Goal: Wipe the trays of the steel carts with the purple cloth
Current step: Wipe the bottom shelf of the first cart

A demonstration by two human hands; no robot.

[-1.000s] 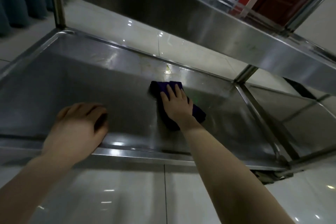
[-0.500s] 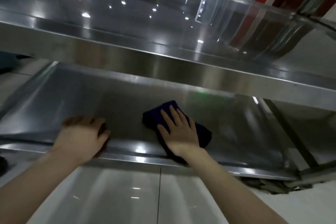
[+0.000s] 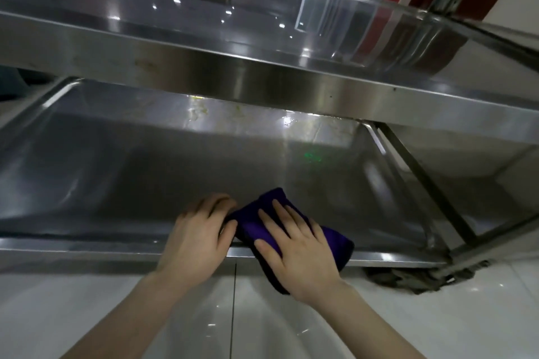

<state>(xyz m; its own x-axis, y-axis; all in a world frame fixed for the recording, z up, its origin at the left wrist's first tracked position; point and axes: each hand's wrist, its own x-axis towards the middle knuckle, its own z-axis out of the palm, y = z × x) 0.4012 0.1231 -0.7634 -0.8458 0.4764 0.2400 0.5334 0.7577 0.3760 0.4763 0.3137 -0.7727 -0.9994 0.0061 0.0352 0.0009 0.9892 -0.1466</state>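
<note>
The purple cloth (image 3: 335,245) lies folded over the front rim of the lower steel tray (image 3: 145,169). My right hand (image 3: 297,251) presses flat on the cloth with straight, spread fingers. My left hand (image 3: 198,239) sits right beside it on the rim. Its fingers curl down into the tray and its thumb lies against the cloth's left end, which looks pinched between them. The upper tray (image 3: 204,67) of the same cart hangs over the back half of the lower one.
Yellowish stains (image 3: 198,111) mark the far side of the lower tray. A second steel cart (image 3: 466,183) stands close on the right. A dark wheel with grime (image 3: 408,277) sits at the cart's front right corner. A glossy white tile floor (image 3: 87,300) lies in front.
My right hand has dragged the cloth back from the tray's middle onto the front rim. My left hand has slid right along the rim until it meets the cloth's left end.
</note>
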